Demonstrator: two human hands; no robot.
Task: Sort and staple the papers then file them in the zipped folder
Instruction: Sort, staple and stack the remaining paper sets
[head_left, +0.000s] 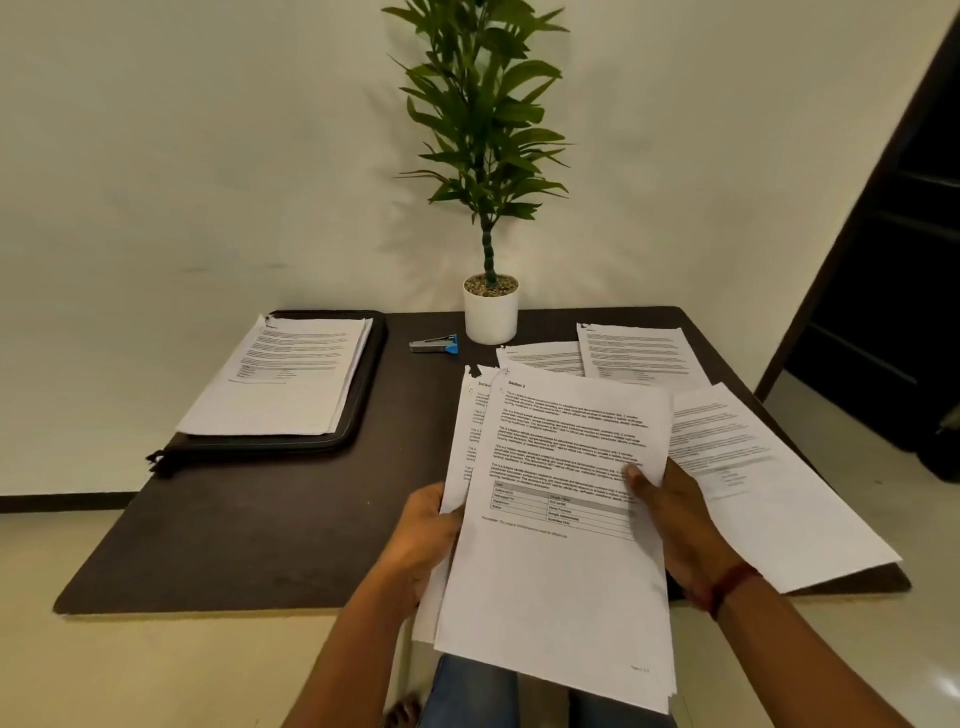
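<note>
White sheaf (563, 519) between left hand (423, 540) and right hand (675, 525), across table (234, 519) edge

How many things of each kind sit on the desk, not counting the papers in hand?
Paper piles: 4
Stapler: 1
Zipped folder: 1
Potted plant: 1
Total: 7
</note>
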